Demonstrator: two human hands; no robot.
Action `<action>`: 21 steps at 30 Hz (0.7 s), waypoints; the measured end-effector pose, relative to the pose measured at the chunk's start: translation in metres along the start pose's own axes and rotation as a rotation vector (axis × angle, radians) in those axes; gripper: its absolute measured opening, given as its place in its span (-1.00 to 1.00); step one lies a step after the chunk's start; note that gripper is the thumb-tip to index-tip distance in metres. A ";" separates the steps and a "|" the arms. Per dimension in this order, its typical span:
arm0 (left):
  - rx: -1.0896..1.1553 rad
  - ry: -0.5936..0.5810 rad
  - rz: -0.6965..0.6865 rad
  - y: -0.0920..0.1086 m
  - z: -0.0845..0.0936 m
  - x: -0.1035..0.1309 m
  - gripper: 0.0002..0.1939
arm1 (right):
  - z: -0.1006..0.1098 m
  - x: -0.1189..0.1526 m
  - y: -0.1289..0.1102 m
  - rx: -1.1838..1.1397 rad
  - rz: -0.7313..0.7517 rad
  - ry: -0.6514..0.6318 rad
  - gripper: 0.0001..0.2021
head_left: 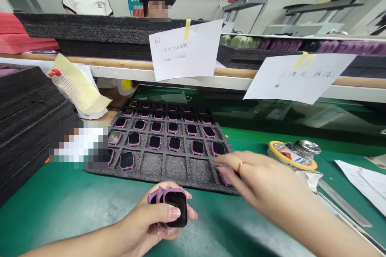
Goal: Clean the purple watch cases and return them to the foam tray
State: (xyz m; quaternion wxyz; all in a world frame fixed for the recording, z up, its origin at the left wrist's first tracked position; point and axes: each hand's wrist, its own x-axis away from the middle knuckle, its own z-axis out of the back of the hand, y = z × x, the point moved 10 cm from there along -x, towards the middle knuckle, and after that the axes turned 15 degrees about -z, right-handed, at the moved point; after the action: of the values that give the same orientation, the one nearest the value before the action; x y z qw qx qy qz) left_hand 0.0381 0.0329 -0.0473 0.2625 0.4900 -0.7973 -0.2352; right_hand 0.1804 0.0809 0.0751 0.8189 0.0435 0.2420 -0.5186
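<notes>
My left hand [150, 217] is closed around a small stack of purple watch cases with black screens; the front watch case [177, 204] faces me, with my thumb across its screen. My right hand [256, 172], a ring on one finger, is at the near right corner of a dark foam tray [147, 164]. Its thumb and forefinger are at the upper edge of another purple watch case [226, 177] in the corner compartment, partly covering it. More purple watch cases with dark screens [174, 143] sit singly in the tray's compartments. Three compartments in the nearest row show bare foam.
Black foam trays [27, 128] are stacked at the left. A tape roll [289, 156] with a metal object on it lies at the right, near a metal ruler [346, 204] and papers [364, 188]. A shelf [126, 74] crosses behind; two people are beyond it.
</notes>
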 end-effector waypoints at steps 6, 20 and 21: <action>0.010 0.007 -0.017 0.003 0.001 0.001 -0.64 | 0.032 -0.001 -0.047 -0.238 0.087 -0.030 -0.87; -0.221 0.212 -0.032 0.006 0.021 0.001 -0.50 | -0.068 0.036 0.139 0.211 -0.873 -0.431 -0.78; -0.231 0.217 -0.039 0.007 0.021 0.001 -0.49 | -0.068 0.038 0.144 0.154 -0.880 -0.416 -0.77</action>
State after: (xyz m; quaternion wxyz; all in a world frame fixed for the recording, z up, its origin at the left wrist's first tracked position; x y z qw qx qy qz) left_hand 0.0197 0.0370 -0.0588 0.3970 0.4947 -0.7222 -0.2761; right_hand 0.2947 0.1370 -0.0276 0.5476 -0.1068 0.0295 -0.8293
